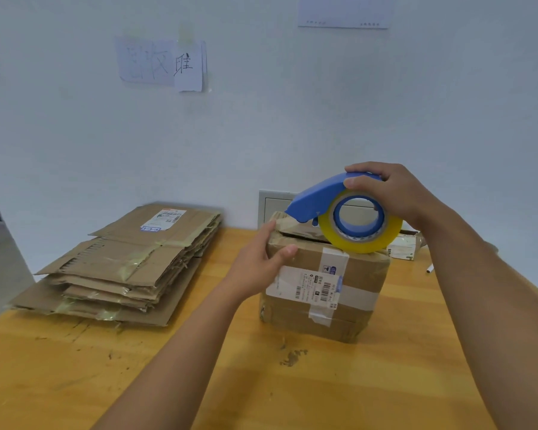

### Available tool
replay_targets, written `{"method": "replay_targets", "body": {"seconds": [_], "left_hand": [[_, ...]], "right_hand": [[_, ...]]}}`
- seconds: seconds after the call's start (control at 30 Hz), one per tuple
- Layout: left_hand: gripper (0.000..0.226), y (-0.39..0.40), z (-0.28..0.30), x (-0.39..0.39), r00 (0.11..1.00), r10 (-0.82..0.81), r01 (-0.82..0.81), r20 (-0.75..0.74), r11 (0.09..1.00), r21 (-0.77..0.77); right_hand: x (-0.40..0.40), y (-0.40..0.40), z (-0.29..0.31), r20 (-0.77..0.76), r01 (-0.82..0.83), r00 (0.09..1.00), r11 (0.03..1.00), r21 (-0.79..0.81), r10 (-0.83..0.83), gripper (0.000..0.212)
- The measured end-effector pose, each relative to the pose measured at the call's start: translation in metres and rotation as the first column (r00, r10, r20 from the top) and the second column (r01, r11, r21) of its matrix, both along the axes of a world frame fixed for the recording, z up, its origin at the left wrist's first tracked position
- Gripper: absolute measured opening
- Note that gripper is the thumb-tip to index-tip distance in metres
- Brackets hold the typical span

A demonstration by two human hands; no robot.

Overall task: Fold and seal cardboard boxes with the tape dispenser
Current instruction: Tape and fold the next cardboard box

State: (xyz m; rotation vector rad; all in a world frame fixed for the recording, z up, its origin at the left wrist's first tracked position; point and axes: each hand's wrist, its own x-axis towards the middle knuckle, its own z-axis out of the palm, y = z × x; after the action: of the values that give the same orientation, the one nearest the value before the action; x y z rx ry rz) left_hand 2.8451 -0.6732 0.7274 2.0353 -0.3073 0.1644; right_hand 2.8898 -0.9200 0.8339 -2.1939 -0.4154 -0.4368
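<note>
Fingers of the right hand [395,193] are curling over the top of the blue tape dispenser [320,197], the thumb pressing its near side above the yellow tape roll [361,234], so the hand is gripping the tool firmly. Its nose is touching the far left edge of the cardboard box [323,293], which is sitting on the wooden table [416,367]. The left hand [258,262] is bracing the box's upper left corner, fingers held together along the top and the thumb lying across the front face, holding it steady rather than lifting it. As for progress, this box is standing folded into shape, yet a dark gap is showing between its top flaps, so the top seam appears not yet taped. A stack of flattened boxes [128,265] is lying well apart at the left, suggesting much folding and sealing is remaining.
</note>
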Motion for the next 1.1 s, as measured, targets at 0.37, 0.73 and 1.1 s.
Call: {"method": "replay_targets", "body": {"seconds": [0.37,0.73,1.1], "left_hand": [[0.076,0.010,0.018,0.014,0.995,-0.055,0.018,0.089,0.930,0.368],[0.077,0.008,0.012,0.027,0.967,-0.074,-0.081,0.242,0.816,0.572],[0.082,0.008,0.014,0.032,0.965,-0.081,-0.117,0.251,0.723,0.681]], "right_hand": [[0.000,-0.004,0.002,-0.024,-0.014,1.000,0.998,-0.061,0.013,0.036],[-0.007,-0.014,-0.003,-0.085,0.002,0.996,0.996,0.085,0.005,0.039],[-0.021,-0.048,0.006,-0.034,0.042,0.999,0.996,0.075,-0.040,0.047]]}}
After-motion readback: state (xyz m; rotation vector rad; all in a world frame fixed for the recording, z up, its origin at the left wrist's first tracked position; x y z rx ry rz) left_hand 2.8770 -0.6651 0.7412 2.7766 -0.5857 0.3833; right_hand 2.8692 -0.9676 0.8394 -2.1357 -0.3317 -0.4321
